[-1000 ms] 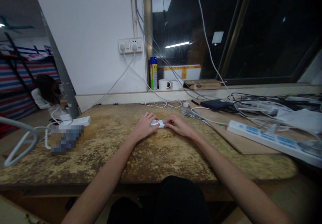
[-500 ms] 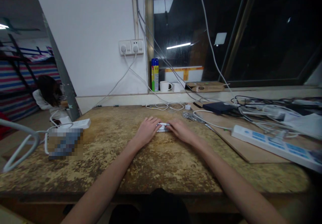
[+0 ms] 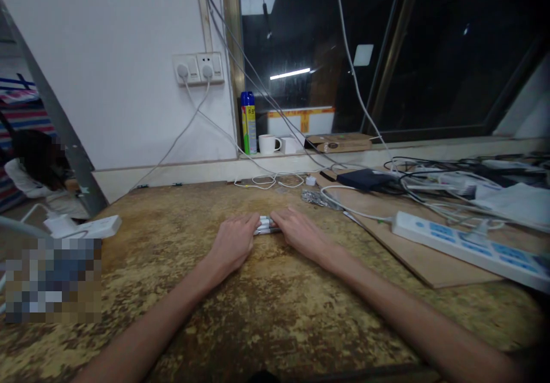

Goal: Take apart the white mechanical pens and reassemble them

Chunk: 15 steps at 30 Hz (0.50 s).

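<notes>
Several slim white pens [image 3: 267, 226] with greyish parts lie side by side, low over the worn wooden table [image 3: 258, 303]. My left hand [image 3: 235, 237] is closed round their left end, its fingers curled over the top. At the right end, my right hand [image 3: 296, 229] grips the same pens with bent fingers. Only the short middle stretch shows between the two hands; both ends are hidden under the fingers.
A white power strip [image 3: 464, 248] and tangled cables lie on a brown board [image 3: 412, 245] at right. Behind the hands are a loose white cable [image 3: 262, 185] and a clear packet of small metal bits [image 3: 318, 198]. A mug [image 3: 268, 144] and spray can [image 3: 248, 122] stand on the sill. A person [image 3: 38, 171] is at far left.
The view has turned a little to the right and tipped, so the surroundings shift left. Both hands keep hold of the pens; the left fingers now look more tightly curled.
</notes>
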Tool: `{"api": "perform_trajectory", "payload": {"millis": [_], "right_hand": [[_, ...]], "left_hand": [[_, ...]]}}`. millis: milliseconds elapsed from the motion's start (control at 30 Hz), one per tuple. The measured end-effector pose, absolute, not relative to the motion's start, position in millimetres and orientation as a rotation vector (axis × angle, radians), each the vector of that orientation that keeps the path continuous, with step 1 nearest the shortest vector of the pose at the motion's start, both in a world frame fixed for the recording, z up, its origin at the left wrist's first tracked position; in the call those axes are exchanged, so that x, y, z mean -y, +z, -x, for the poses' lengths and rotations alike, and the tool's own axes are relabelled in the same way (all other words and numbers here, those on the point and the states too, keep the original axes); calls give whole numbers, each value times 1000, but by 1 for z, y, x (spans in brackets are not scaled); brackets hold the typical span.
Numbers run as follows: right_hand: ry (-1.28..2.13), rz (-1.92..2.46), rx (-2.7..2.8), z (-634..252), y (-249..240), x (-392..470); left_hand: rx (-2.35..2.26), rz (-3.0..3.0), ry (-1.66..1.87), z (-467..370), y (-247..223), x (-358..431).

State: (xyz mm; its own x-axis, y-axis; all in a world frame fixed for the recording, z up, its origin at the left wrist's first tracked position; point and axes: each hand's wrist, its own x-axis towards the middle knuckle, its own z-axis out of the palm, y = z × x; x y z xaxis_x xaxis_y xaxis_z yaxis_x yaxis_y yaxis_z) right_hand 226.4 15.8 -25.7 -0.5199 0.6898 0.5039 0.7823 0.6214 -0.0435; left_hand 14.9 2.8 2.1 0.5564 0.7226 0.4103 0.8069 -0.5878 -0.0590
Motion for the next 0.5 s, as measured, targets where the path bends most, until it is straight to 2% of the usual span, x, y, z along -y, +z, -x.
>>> {"api": "perform_trajectory", "payload": {"millis": [300, 500], "right_hand": [[-253, 1130, 2357, -227, -18, -3], [155, 969, 2246, -229, -16, -1]], "left_hand": [[1436, 2616, -503, -13, -4, -4], [1219, 2630, -584, -6, 0, 0]]}}
